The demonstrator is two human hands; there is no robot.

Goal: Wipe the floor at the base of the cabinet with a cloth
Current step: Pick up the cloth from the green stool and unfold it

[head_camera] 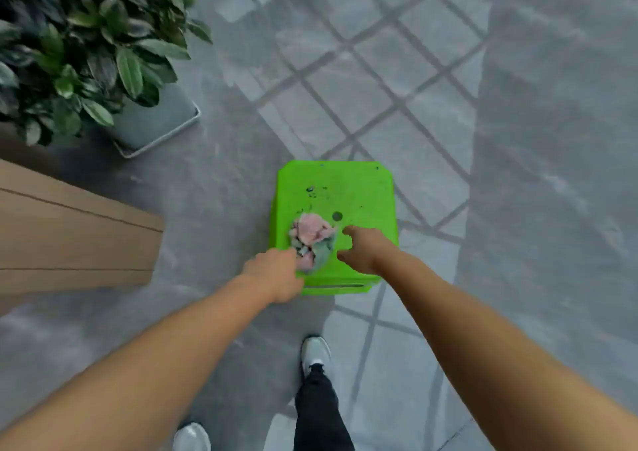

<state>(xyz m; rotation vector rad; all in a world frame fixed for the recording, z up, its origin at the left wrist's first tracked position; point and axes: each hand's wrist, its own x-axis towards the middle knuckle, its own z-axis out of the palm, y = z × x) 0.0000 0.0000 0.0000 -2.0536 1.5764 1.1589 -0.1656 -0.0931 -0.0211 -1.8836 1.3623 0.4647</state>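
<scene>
Head view looks down at a grey floor (pixel 214 209) with a crossed pattern of light and shadow, and the task seems to be only at its beginning. A crumpled cloth (pixel 312 240), pink and pale green, lies on the top of a bright green stool (pixel 362 195) in the middle of the scene, on its near left part. Both arms reach down to it. The left hand (pixel 274 273) is at the near left edge of the cloth and touches it; its fingers are curled under and hidden, so I cannot tell if they already grasp the fabric. The right hand (pixel 362 250) is just beside the cloth on the right, with thumb and fingers spread apart and holding nothing. A light brown wooden panel (pixel 76 240) at the left edge may be the cabinet, but I am not sure of this. A potted plant (pixel 86 47) stands at the far left. As I judge it, no wiping is done yet: the cloth must first be gathered and lifted from the stool, then carried to the floor at the base of the cabinet, and the wiping itself is all left to do
</scene>
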